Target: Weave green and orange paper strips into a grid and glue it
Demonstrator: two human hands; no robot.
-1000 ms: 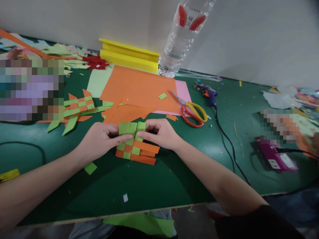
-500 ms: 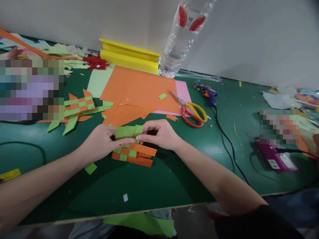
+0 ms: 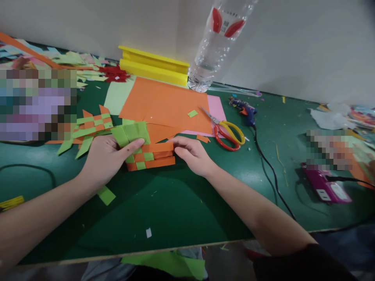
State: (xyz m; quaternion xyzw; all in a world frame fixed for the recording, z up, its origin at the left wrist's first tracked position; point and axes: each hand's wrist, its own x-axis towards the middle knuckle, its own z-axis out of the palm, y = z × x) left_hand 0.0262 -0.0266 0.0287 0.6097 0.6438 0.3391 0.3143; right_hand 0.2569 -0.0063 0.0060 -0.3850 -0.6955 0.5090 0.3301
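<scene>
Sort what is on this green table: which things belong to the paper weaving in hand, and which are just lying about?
In the job: woven mat; green strips, pinched by the left hand; orange strips, held at their ends by the right hand.

Lying about: scissors; glue gun; water bottle; orange sheet; second woven piece; purple power strip.

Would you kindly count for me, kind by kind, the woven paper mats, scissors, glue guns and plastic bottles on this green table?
Woven paper mats: 2 (held mat, spare mat)
Scissors: 1
Glue gun: 1
Plastic bottle: 1
Total: 5
</scene>
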